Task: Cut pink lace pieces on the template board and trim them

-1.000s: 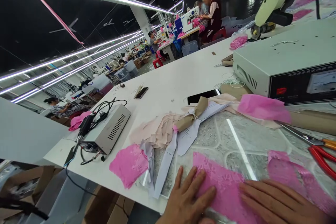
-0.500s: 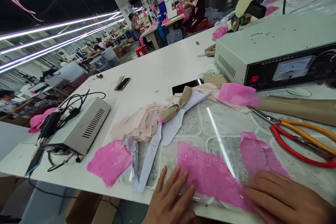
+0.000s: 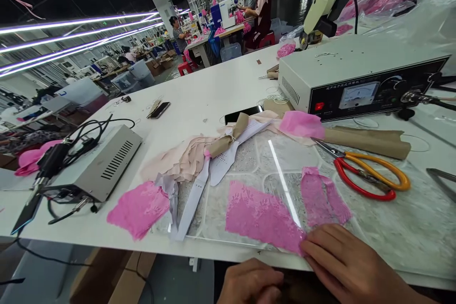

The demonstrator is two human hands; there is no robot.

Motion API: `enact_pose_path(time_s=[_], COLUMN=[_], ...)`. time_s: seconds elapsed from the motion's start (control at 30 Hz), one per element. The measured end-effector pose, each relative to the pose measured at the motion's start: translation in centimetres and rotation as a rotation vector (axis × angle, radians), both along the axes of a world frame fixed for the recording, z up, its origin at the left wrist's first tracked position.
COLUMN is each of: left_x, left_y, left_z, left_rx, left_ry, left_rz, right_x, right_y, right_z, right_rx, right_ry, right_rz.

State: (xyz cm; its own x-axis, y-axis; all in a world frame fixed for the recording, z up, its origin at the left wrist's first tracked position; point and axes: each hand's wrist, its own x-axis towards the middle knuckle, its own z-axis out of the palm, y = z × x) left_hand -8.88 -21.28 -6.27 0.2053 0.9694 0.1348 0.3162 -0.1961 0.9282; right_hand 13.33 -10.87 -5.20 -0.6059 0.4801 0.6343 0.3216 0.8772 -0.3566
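Lace [image 3: 261, 218] at lower centre runs lengthwise up-left from my nearer right hand [image 3: 340, 256], pinching its end; left hand [image 3: 247, 280] curled, grip unclear.

Counter [image 3: 185, 97] has metered grey box [image 3: 342, 64] right, smaller vented box [image 3: 103, 164] left, dark phone [image 3: 159, 110] lying between, with white sewing machine [image 3: 227, 13] and red stool [image 3: 185, 68] beyond.

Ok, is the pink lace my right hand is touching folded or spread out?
Spread out: the pink lace lies mostly flat, its floral pattern showing, with your right hand at its near right corner.
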Motion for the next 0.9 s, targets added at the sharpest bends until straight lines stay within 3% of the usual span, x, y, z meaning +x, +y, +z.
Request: enact_pose_path(time_s=[0.13, 0.23, 0.37, 0.6, 0.9], left_x=[2.1, 3.3, 4.7, 6.6, 8.4], left_y=[-0.4, -0.3, 0.7, 2.1, 2.9], left_z=[-0.1, 0.3, 1.3, 2.5, 3.6], left_rx=[-0.566, -0.767, -0.873, -0.960, -0.812], left_ry=[-0.438, -0.694, -0.978, -1.227, -1.391], left_rz=[0.112, 0.183, 0.222, 0.325, 0.461], right_x=[0.2, 0.2, 0.1, 0.2, 0.3], right_y=[-0.2, -0.1, 0.1, 0.2, -0.3], right_z=[0.1, 0.5, 0.7, 0.9, 0.1], right_rx=[0.020, 0.033, 0.056, 0.049, 0.048], right_ry=[0.007, 0.027, 0.052, 0.080, 0.134], right_rz=[0.014, 0.027, 0.048, 0.084, 0.096])
